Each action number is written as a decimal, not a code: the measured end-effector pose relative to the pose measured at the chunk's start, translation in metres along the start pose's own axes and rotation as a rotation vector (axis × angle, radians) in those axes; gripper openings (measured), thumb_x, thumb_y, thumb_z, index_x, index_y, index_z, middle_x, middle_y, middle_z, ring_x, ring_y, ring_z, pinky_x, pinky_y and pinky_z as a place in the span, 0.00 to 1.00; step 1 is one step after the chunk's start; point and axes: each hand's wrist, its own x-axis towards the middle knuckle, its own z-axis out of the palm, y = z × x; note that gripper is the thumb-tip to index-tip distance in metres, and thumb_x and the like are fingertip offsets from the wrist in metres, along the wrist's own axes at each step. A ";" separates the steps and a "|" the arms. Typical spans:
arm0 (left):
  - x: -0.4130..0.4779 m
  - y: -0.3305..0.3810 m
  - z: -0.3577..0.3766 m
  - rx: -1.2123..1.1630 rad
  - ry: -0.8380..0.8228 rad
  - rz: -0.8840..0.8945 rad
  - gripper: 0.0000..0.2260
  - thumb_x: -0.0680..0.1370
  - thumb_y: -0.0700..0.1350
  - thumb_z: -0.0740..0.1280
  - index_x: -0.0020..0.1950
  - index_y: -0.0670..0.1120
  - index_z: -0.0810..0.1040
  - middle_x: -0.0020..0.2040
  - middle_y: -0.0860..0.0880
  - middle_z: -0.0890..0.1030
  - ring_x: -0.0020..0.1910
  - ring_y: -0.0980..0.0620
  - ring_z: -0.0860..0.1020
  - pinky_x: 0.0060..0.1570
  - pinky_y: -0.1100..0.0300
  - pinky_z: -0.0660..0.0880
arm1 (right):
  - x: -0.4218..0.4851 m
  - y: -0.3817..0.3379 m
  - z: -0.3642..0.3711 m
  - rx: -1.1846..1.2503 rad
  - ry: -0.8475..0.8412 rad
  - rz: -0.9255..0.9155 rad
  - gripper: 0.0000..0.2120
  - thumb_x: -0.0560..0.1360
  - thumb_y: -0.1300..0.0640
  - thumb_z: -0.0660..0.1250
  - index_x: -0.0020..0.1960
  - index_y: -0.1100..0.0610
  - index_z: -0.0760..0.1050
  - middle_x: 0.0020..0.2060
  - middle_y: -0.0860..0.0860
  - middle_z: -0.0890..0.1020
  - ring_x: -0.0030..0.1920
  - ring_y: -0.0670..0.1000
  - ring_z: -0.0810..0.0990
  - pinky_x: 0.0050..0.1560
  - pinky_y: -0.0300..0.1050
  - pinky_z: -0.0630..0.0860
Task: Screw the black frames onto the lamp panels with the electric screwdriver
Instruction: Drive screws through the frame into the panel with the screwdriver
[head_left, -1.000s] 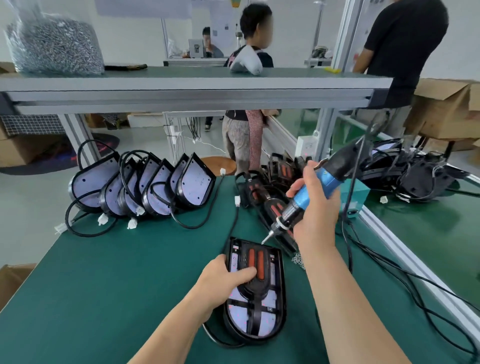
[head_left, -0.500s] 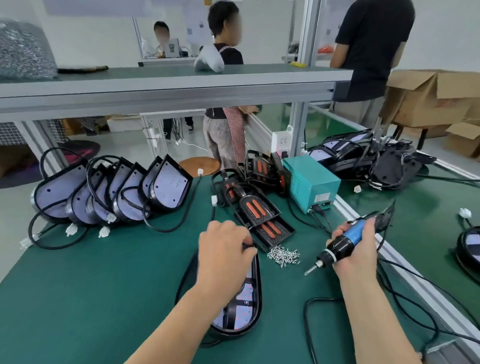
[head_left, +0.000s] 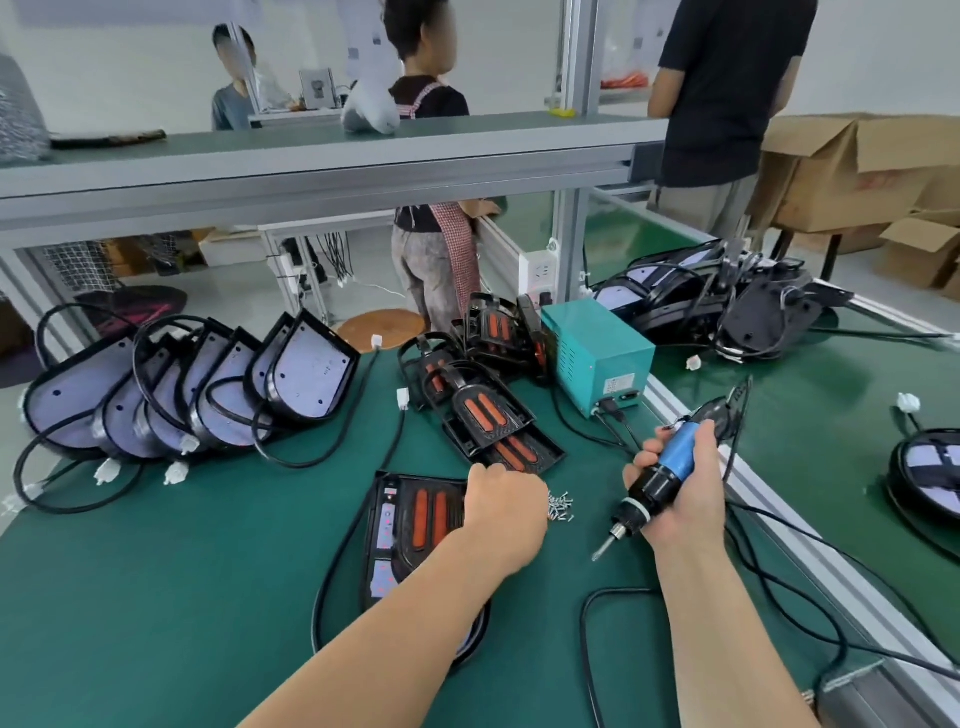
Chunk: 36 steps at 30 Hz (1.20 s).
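1. The lamp panel (head_left: 383, 574) with its black frame (head_left: 403, 545) lies flat on the green table (head_left: 156, 597), lower centre of the frame.
2. The left hand (head_left: 506, 512) is at its upper right corner, beside the screws (head_left: 561, 506); its fingers are hidden, so I cannot tell their state.
3. At centre right, the right hand (head_left: 680, 491) grips the electric screwdriver (head_left: 672, 462).

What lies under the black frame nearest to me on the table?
A lamp panel: its pale surface shows through openings in the black frame. Your left forearm covers the lower right part, so that area cannot be seen.

Open mat (head_left: 156, 597) left of lamp panel (head_left: 384, 574)
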 end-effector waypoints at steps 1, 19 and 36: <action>0.000 -0.001 0.000 0.004 -0.008 0.017 0.17 0.80 0.47 0.67 0.34 0.47 0.65 0.33 0.49 0.69 0.42 0.46 0.68 0.46 0.52 0.60 | 0.000 0.000 0.000 0.006 0.004 0.003 0.20 0.78 0.36 0.65 0.49 0.55 0.74 0.35 0.48 0.76 0.31 0.46 0.74 0.32 0.38 0.73; -0.055 -0.059 -0.017 -1.395 0.212 -0.186 0.06 0.79 0.44 0.69 0.41 0.48 0.81 0.32 0.55 0.83 0.29 0.60 0.72 0.34 0.65 0.69 | -0.018 0.005 0.027 0.015 0.099 -0.030 0.13 0.76 0.43 0.72 0.46 0.52 0.76 0.33 0.46 0.77 0.29 0.45 0.75 0.33 0.38 0.69; -0.103 -0.082 -0.010 -2.271 -0.010 -0.241 0.10 0.76 0.30 0.68 0.41 0.42 0.85 0.44 0.39 0.85 0.34 0.54 0.78 0.37 0.63 0.77 | -0.083 0.023 0.133 0.106 0.044 -0.198 0.11 0.78 0.48 0.72 0.47 0.53 0.73 0.27 0.45 0.78 0.27 0.44 0.78 0.28 0.35 0.75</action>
